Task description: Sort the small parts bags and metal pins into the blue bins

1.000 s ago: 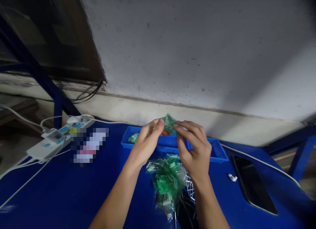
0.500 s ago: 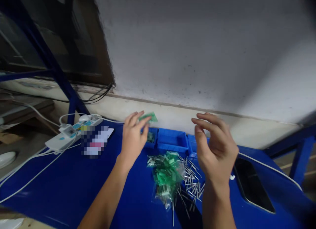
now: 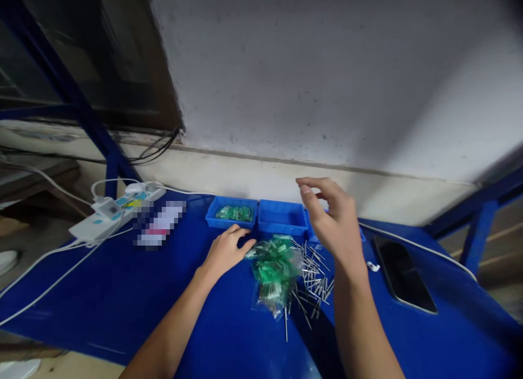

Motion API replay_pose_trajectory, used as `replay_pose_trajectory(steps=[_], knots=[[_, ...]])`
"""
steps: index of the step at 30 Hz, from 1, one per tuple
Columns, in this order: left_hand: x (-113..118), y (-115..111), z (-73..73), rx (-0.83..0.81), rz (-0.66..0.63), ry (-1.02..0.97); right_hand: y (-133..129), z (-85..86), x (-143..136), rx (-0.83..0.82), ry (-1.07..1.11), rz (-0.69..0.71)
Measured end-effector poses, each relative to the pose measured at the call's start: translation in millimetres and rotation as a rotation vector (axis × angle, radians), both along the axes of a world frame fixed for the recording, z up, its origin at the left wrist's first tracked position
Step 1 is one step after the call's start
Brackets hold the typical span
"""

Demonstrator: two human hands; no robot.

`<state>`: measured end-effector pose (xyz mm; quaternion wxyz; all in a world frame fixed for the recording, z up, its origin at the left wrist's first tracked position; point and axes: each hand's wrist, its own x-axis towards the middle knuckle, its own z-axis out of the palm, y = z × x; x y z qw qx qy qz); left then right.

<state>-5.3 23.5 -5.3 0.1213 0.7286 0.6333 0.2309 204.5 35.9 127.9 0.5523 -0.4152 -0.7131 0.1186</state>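
Note:
My left hand [image 3: 229,249] is low over the blue table, fingers apart and holding nothing, its fingertips at the left edge of a pile of small green and clear plastic packets [image 3: 275,267]. Behind it, a blue bin [image 3: 231,225] holds more green packets [image 3: 235,213]. My right hand [image 3: 333,215] is raised in front of the right-hand blue bin [image 3: 312,237], partly hiding it. Its thumb and index fingertips are close together in a pinch; anything between them cannot be made out. Thin metal rods [image 3: 318,281] lie loose below it.
A middle blue bin [image 3: 281,226] stands against the wall. To the right lie a dark phone [image 3: 404,278] and a white earbud [image 3: 372,266]. At left are a power strip [image 3: 102,221] with white cables and a blurred-out phone [image 3: 161,226]. Blue frame bars [image 3: 482,232] rise at both sides.
The green packet in my left hand has been let go, and that hand has come down beside the pile. My right hand's thumb and index finger have closed together.

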Motion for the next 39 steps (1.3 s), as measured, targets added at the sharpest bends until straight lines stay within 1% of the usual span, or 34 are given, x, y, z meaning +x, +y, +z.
replay_pose_trajectory(steps=[3, 6, 8, 10, 12, 14, 15, 17, 20, 23, 26, 28, 29, 31, 33, 34, 35, 36, 38, 39], knots=[[-7.8, -2.5, -5.6, -0.079, -0.082, -0.019, 9.4, -18.6, -7.4, -0.091, -0.066, 0.086], [-8.8, -1.7, -9.9, -0.114, -0.149, -0.122, 11.7, -43.1, -17.5, -0.176, -0.128, 0.130], [-6.9, 0.3, -10.3, -0.116, -0.151, -0.256, 6.8, -61.7, -23.8, -0.224, -0.157, 0.144], [-3.6, 1.0, -7.9, -0.083, -0.124, -0.421, -2.8, -81.0, -28.4, -0.273, -0.150, 0.153], [0.8, -1.0, -3.1, -0.028, -0.105, -0.563, -14.3, -98.8, -31.2, -0.346, -0.099, 0.139], [6.0, -5.7, 3.0, 0.022, -0.131, -0.640, -23.7, -112.0, -32.4, -0.449, -0.001, 0.118], [8.8, -8.6, 6.1, 0.050, -0.158, -0.661, -26.8, -116.0, -32.6, -0.503, 0.063, 0.121], [14.2, -14.5, 11.5, 0.110, -0.223, -0.690, -29.5, -118.6, -32.3, -0.598, 0.211, 0.157], [20.3, -20.5, 16.2, 0.174, -0.291, -0.717, -28.6, -113.6, -30.9, -0.703, 0.400, 0.273], [22.7, -21.8, 17.0, 0.192, -0.296, -0.694, -27.2, -109.4, -29.9, -0.753, 0.515, 0.355], [22.7, -20.5, 16.4, 0.183, -0.222, -0.707, -27.4, -111.4, -29.8, -0.696, 0.541, 0.327], [22.5, -19.7, 16.2, 0.122, -0.146, -0.802, -28.4, -113.3, -29.4, -0.586, 0.460, 0.252], [22.5, -19.4, 16.2, 0.057, -0.112, -0.879, -29.2, -113.5, -29.1, -0.514, 0.388, 0.206], [22.8, -19.0, 16.3, -0.135, -0.068, -1.068, -31.3, -112.7, -28.1, -0.342, 0.212, 0.137], [23.2, -18.3, 16.1, -0.321, -0.044, -1.239, -33.6, -111.6, -27.4, -0.162, 0.041, 0.140], [23.3, -17.8, 15.8, -0.371, -0.037, -1.302, -34.7, -111.6, -27.3, -0.087, -0.023, 0.149], [23.2, -17.2, 15.6, -0.384, -0.035, -1.344, -35.5, -112.0, -27.4, -0.032, -0.067, 0.148], [22.8, -16.7, 15.4, -0.360, -0.036, -1.360, -36.2, -112.8, -27.6, -0.001, -0.089, 0.130], [21.7, -16.3, 15.7, -0.238, -0.031, -1.304, -37.0, -114.6, -28.7, -0.008, -0.082, 0.063], [21.0, -16.7, 16.2, -0.152, -0.020, -1.226, -37.2, -115.2, -29.5, -0.041, -0.056, 0.039]])
